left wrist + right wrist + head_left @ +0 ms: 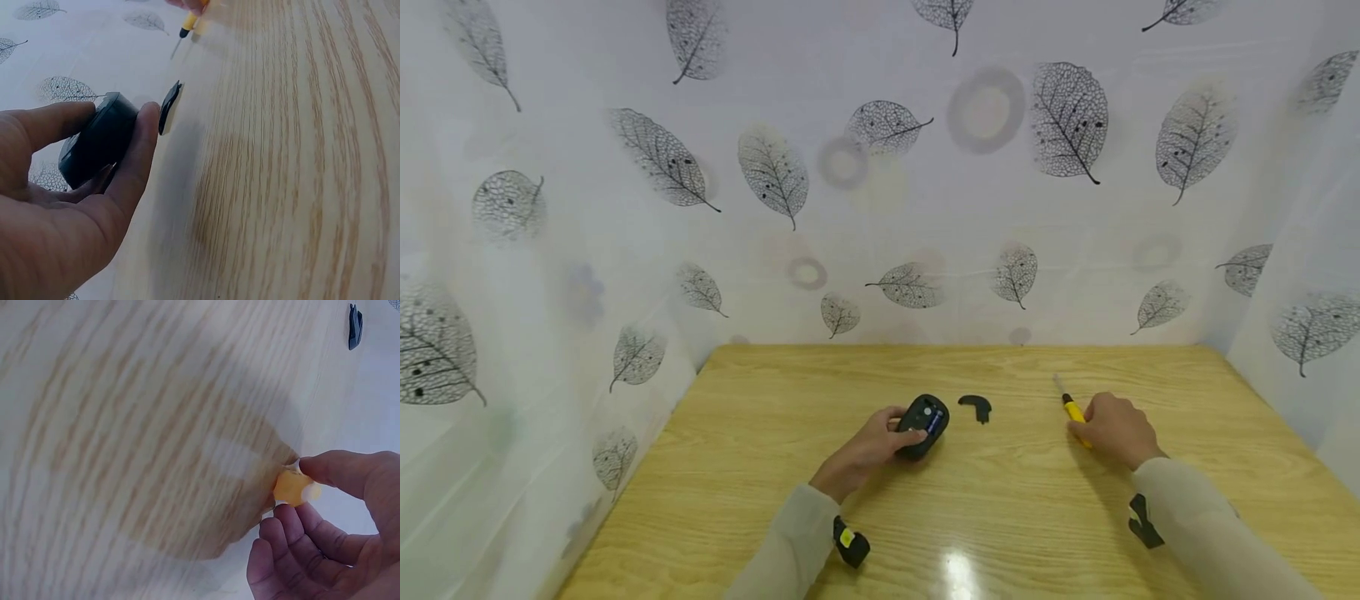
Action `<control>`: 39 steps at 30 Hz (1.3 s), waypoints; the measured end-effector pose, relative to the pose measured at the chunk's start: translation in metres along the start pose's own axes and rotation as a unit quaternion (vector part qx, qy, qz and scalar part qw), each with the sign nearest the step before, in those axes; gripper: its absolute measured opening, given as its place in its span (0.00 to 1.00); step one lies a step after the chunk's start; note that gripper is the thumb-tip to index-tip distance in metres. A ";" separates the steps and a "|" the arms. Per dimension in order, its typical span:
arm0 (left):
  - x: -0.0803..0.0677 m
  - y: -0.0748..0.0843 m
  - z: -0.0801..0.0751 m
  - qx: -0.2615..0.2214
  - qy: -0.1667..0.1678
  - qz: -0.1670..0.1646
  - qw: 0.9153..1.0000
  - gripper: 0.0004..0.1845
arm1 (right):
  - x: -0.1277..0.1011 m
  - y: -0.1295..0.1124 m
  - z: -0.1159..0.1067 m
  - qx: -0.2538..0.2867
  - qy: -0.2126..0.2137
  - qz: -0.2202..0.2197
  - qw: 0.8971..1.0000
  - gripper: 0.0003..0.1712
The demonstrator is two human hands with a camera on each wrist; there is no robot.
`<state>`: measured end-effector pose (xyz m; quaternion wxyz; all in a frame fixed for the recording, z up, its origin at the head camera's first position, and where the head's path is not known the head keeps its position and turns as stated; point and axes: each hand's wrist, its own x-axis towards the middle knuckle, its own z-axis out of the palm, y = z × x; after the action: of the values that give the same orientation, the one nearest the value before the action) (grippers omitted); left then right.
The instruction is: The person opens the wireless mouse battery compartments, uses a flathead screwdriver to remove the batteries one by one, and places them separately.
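A person's left hand [871, 447] holds a black computer mouse [921, 422] near the middle of the tabletop [1000, 508]. Its fingers pinch the mouse, the thumb lying across the underside and the other fingers supporting it from beneath and the far side. The underside faces up toward the person, with a blue battery [936, 422] showing in an uncovered slot, close to the thumb's tip. In the left wrist view the mouse is raised off the wood and tilted.

Just to the right of the mouse, a small black cover [980, 406] with a narrow tab rests on the tabletop, touched by neither hand.

Farther right, the right hand [1118, 432] pinches a screwdriver [1074, 412] by its yellow handle [295, 489] between thumb and fingers. The metal shaft points away, toward the far edge and slightly left; whether the tool touches the wood cannot be told.

Both arms wear pale sleeves [801, 521] with black devices [852, 546] at the wrists. A white curtain [880, 217] printed with dark leaves hangs behind the tabletop.
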<state>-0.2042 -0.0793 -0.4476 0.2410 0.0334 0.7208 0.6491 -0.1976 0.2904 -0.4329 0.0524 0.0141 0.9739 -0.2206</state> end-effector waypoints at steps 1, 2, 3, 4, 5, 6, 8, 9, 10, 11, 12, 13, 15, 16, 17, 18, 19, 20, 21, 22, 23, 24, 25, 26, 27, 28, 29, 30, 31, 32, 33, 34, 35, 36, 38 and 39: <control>0.000 0.000 0.000 -0.009 -0.002 0.000 1.000 0.32 | 0.000 0.000 0.000 0.001 0.002 0.000 1.000 0.16; 0.000 0.000 0.000 -0.019 -0.005 0.000 1.000 0.31 | 0.000 0.000 0.000 0.001 0.003 0.000 1.000 0.15; 0.000 0.000 0.000 -0.028 -0.008 0.001 1.000 0.31 | 0.000 0.001 0.000 0.002 0.004 -0.001 1.000 0.15; 0.000 0.000 0.000 -0.033 -0.011 0.002 0.999 0.31 | 0.000 0.002 0.000 0.003 0.006 -0.002 1.000 0.14; 0.001 0.000 0.000 -0.038 -0.014 0.003 0.999 0.31 | 0.000 0.002 0.000 0.005 0.008 -0.004 1.000 0.13; 0.001 0.000 0.000 -0.043 -0.017 0.004 0.999 0.30 | 0.000 0.002 0.000 0.006 0.010 -0.007 1.000 0.12; 0.002 0.000 0.000 -0.053 -0.021 0.004 0.998 0.30 | 0.000 0.003 0.000 0.010 0.014 -0.013 1.000 0.11; 0.002 -0.001 0.000 -0.056 -0.022 0.004 0.998 0.29 | 0.000 0.003 0.000 0.011 0.017 -0.018 1.000 0.11; 0.003 -0.001 0.000 -0.060 -0.023 0.004 0.998 0.29 | 0.000 0.003 0.000 0.012 0.020 -0.023 0.999 0.11; 0.003 -0.001 0.000 -0.063 -0.023 0.004 0.998 0.29 | 0.000 0.002 0.000 0.012 0.023 -0.026 0.999 0.11; 0.004 -0.002 -0.001 -0.066 -0.023 0.003 0.998 0.29 | 0.000 0.002 0.001 0.011 0.026 -0.030 0.999 0.11; 0.004 -0.002 -0.001 -0.066 -0.022 0.003 0.998 0.29 | 0.000 0.002 0.001 0.010 0.029 -0.034 0.999 0.12; 0.005 -0.003 -0.001 -0.066 -0.020 0.004 0.998 0.29 | -0.001 0.002 0.001 0.009 0.038 -0.046 0.998 0.12; 0.005 -0.003 -0.002 -0.065 -0.019 0.005 0.998 0.29 | -0.001 0.002 0.001 0.008 0.043 -0.050 0.998 0.12; 0.004 -0.003 -0.002 -0.064 -0.018 0.005 0.998 0.29 | 0.000 0.001 0.002 0.009 0.047 -0.054 0.997 0.12; 0.004 -0.003 -0.002 -0.063 -0.017 0.006 0.998 0.28 | 0.000 0.001 0.002 0.010 0.051 -0.058 0.997 0.13; 0.004 -0.002 -0.002 -0.062 -0.016 0.006 0.998 0.28 | 0.001 0.001 0.003 0.012 0.054 -0.062 0.997 0.13; 0.004 -0.002 -0.002 -0.065 -0.015 0.006 0.998 0.28 | 0.001 0.001 0.003 0.015 0.058 -0.064 0.996 0.13; 0.004 -0.002 -0.002 -0.069 -0.015 0.006 0.998 0.28 | 0.002 0.001 0.003 0.017 0.060 -0.066 0.996 0.14; 0.003 -0.001 -0.002 -0.074 -0.016 0.004 0.997 0.29 | 0.002 0.000 0.003 0.018 0.063 -0.068 0.996 0.14; 0.003 -0.001 -0.002 -0.079 -0.015 0.004 0.997 0.29 | 0.002 0.000 0.003 0.020 0.066 -0.071 0.995 0.14; 0.003 -0.001 -0.002 -0.084 -0.015 0.003 0.996 0.29 | 0.002 0.000 0.003 0.022 0.068 -0.073 0.995 0.14; 0.002 0.000 -0.002 -0.088 -0.015 0.004 0.996 0.29 | 0.002 0.000 0.002 0.023 0.071 -0.076 0.994 0.14; 0.002 0.000 -0.003 -0.091 -0.015 0.004 0.996 0.29 | 0.002 -0.001 0.002 0.024 0.074 -0.079 0.994 0.14; 0.002 0.000 -0.003 -0.093 -0.014 0.005 0.996 0.29 | 0.001 -0.001 0.002 0.025 0.076 -0.081 0.993 0.14; 0.002 0.000 -0.003 -0.094 -0.013 0.005 0.995 0.30 | 0.001 -0.002 0.001 0.026 0.079 -0.084 0.993 0.14; 0.002 0.001 -0.003 -0.092 -0.011 0.008 0.996 0.30 | 0.001 -0.002 0.001 0.027 0.082 -0.086 0.993 0.14; 0.002 0.001 -0.003 -0.092 -0.011 0.009 0.996 0.30 | 0.001 -0.003 0.001 0.027 0.085 -0.088 0.992 0.14; 0.002 0.001 -0.003 -0.091 -0.011 0.011 0.996 0.30 | 0.001 -0.004 0.001 0.028 0.089 -0.092 0.991 0.14; 0.003 0.001 -0.003 -0.091 -0.009 0.012 0.996 0.30 | 0.000 -0.005 0.000 0.028 0.091 -0.095 0.991 0.13; 0.003 0.001 -0.003 -0.091 -0.008 0.014 0.996 0.30 | 0.000 -0.006 0.000 0.029 0.093 -0.098 0.990 0.13; 0.003 0.001 -0.003 -0.092 -0.007 0.015 0.996 0.30 | 0.000 -0.007 0.000 0.030 0.096 -0.102 0.990 0.13; 0.003 0.001 -0.003 -0.091 -0.005 0.016 0.996 0.30 | -0.001 -0.008 0.000 0.032 0.097 -0.105 0.989 0.13; 0.004 0.001 -0.003 -0.092 -0.003 0.016 0.996 0.30 | -0.001 -0.009 0.000 0.034 0.098 -0.109 0.989 0.13; 0.004 0.001 -0.003 -0.091 0.004 0.015 0.996 0.31 | -0.002 -0.012 -0.001 0.041 0.099 -0.114 0.988 0.13; 0.004 0.001 -0.002 -0.090 0.006 0.015 0.996 0.31 | -0.002 -0.013 -0.002 0.044 0.100 -0.116 0.987 0.13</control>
<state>-0.2092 -0.0799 -0.4479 0.2289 0.0185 0.6601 0.7152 -0.1964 0.2795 -0.4258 -0.0722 -0.0744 0.9585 -0.2655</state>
